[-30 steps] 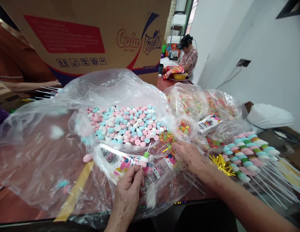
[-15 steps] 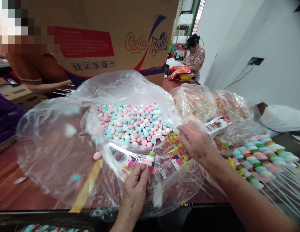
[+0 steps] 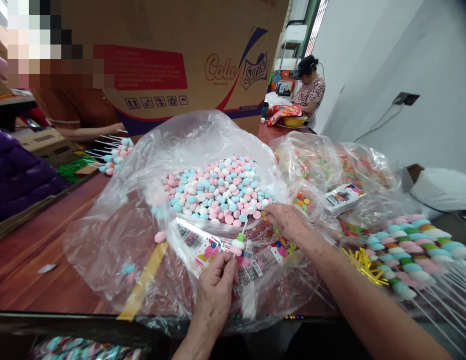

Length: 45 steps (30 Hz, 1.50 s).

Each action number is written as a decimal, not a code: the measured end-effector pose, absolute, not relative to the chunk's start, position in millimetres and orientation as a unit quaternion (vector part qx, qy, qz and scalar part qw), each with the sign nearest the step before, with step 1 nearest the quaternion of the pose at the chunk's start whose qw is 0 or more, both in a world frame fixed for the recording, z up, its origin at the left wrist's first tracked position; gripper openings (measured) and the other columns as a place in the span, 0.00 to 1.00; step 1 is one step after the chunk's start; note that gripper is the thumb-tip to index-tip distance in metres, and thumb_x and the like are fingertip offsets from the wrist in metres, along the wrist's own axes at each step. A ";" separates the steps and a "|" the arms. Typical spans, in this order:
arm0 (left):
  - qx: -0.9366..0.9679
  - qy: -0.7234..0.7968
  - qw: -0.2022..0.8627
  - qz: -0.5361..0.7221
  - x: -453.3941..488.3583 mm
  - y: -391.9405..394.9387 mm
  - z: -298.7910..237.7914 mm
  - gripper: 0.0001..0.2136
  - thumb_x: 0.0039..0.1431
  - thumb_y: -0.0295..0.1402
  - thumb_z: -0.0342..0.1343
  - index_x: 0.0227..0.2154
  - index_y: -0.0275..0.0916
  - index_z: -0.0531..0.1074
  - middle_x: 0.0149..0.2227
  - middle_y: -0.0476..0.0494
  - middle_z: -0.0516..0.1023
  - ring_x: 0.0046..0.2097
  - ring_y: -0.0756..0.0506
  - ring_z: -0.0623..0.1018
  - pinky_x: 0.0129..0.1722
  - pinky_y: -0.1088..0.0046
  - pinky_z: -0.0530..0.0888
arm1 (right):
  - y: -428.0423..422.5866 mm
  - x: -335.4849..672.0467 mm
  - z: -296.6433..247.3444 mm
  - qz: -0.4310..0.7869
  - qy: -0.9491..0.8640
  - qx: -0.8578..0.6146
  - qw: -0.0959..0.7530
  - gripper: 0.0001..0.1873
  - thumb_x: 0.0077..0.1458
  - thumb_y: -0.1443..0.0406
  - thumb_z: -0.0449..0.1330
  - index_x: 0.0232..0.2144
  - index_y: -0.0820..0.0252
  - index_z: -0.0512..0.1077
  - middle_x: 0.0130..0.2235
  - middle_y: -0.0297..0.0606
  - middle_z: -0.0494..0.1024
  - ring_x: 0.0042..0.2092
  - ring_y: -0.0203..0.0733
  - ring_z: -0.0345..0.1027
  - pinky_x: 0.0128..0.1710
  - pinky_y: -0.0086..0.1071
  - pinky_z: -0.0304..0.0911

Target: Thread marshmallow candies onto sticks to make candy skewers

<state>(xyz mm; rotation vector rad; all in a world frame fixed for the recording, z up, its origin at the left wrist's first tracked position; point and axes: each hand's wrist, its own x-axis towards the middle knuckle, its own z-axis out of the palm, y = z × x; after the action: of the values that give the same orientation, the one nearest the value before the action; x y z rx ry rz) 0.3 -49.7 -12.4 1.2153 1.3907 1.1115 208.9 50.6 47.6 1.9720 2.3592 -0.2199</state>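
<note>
My left hand (image 3: 215, 287) is closed at the near side of the plastic sheet, pinching a candy skewer (image 3: 238, 245) by its thin white stick. Threaded on it are a green piece with white and pink candies, and the stick's tip points up. My right hand (image 3: 291, 222) reaches down to small gummy rings (image 3: 269, 231), beside the right edge of a pile of pink, blue and white candies (image 3: 213, 192). Its fingers are bent together, and their tips are partly hidden. Printed wrappers (image 3: 202, 245) lie between the pile and my left hand.
Clear plastic bagging (image 3: 195, 130) surrounds the candy pile. A large cardboard box (image 3: 150, 30) stands behind. To the right are bagged gummies (image 3: 310, 157), a stack of printed packets (image 3: 343, 197), gold ties (image 3: 364, 265) and several candy skewers (image 3: 409, 245). Two people sit farther back.
My right hand has moved left and down from above the gummy rings to the pile's edge. My left hand keeps the skewer. The view has shifted slightly left.
</note>
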 end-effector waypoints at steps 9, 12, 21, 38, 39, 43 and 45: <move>0.485 0.569 0.486 0.453 1.9 -51.0 -13.6 0.14 0.60 0.43 0.54 0.23 0.40 0.68 0.18 0.55 0.65 0.17 0.53 0.60 0.17 0.78 0.58 | 48.4 212.9 47.5 -0.098 0.777 0.620 -0.044 0.12 0.62 0.68 0.51 0.41 0.59 0.74 0.40 0.38 0.79 0.39 0.39 0.71 0.35 0.27 0.58; 0.484 0.568 0.490 0.451 2.2 -51.4 -10.5 0.15 0.60 0.43 0.54 0.22 0.40 0.67 0.17 0.57 0.63 0.17 0.53 0.57 0.16 0.78 0.56 | 51.0 224.7 56.1 -0.104 0.761 0.637 -0.063 0.15 0.62 0.69 0.48 0.43 0.61 0.74 0.37 0.38 0.79 0.37 0.38 0.70 0.34 0.26 0.57; 0.500 0.573 0.484 0.433 0.9 -51.9 -6.4 0.15 0.60 0.43 0.53 0.21 0.41 0.66 0.16 0.56 0.61 0.18 0.52 0.57 0.17 0.78 0.55 | 43.0 223.4 56.4 -0.093 0.776 0.624 -0.009 0.13 0.58 0.72 0.52 0.35 0.62 0.77 0.35 0.42 0.79 0.34 0.40 0.67 0.32 0.29 0.51; 0.497 0.571 0.484 0.438 1.0 -51.7 -6.8 0.14 0.60 0.41 0.53 0.22 0.40 0.67 0.17 0.56 0.62 0.18 0.53 0.57 0.16 0.78 0.53 | 42.7 235.7 65.4 -0.127 0.779 0.614 0.014 0.14 0.54 0.72 0.51 0.34 0.62 0.77 0.30 0.36 0.77 0.31 0.36 0.65 0.29 0.26 0.53; 0.499 0.569 0.485 0.438 0.9 -51.7 -6.7 0.14 0.61 0.41 0.53 0.22 0.40 0.67 0.17 0.56 0.62 0.18 0.53 0.56 0.16 0.78 0.53 | 42.4 236.1 65.8 -0.127 0.778 0.614 0.023 0.14 0.54 0.72 0.51 0.34 0.63 0.77 0.29 0.37 0.77 0.30 0.36 0.65 0.29 0.27 0.53; 0.491 0.569 0.494 0.437 1.0 -52.4 -7.5 0.15 0.62 0.41 0.53 0.21 0.40 0.66 0.16 0.57 0.60 0.17 0.53 0.55 0.16 0.78 0.52 | 43.1 236.8 65.3 -0.125 0.787 0.602 0.059 0.14 0.53 0.73 0.54 0.36 0.62 0.79 0.34 0.41 0.80 0.35 0.40 0.69 0.32 0.28 0.57; 0.488 0.567 0.496 0.442 0.9 -52.2 -9.8 0.15 0.61 0.41 0.53 0.21 0.40 0.66 0.17 0.57 0.61 0.17 0.53 0.56 0.16 0.79 0.53 | 45.4 235.7 62.9 -0.124 0.792 0.593 0.079 0.15 0.52 0.74 0.55 0.37 0.62 0.80 0.36 0.43 0.81 0.38 0.43 0.71 0.34 0.28 0.59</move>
<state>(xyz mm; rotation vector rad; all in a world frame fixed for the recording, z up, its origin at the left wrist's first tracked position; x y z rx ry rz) 0.9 -52.2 -9.8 1.1811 1.3732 1.0706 235.7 45.4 62.9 1.7746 2.3696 -0.3706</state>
